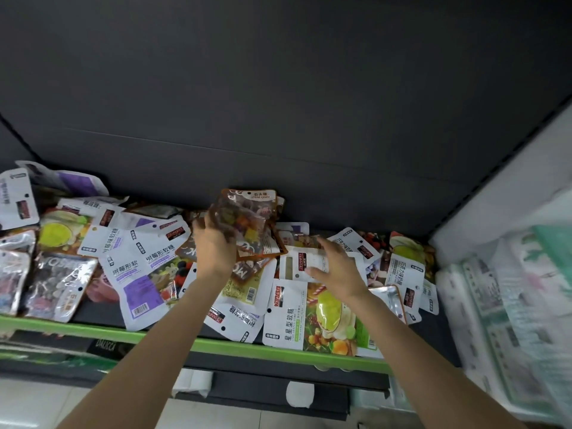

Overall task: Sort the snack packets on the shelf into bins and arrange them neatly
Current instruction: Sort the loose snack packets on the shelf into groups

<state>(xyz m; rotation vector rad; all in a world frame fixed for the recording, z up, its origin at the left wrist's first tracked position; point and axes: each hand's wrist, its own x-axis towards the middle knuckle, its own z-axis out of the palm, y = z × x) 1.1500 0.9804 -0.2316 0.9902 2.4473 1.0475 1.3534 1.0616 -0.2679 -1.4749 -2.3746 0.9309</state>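
two hands at work: my left fingers grip brown packets gathered together, right fingers spread, reaching the white packet beneath.

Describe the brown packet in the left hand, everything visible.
The brown packet is a glossy plastic pouch with a clear window showing mixed coloured sweets and a pale label strip along its top edge. The left hand grips its lower left side, holding it raised and tilted above the pile of packets on the shelf. More brown packets seem stacked behind it.
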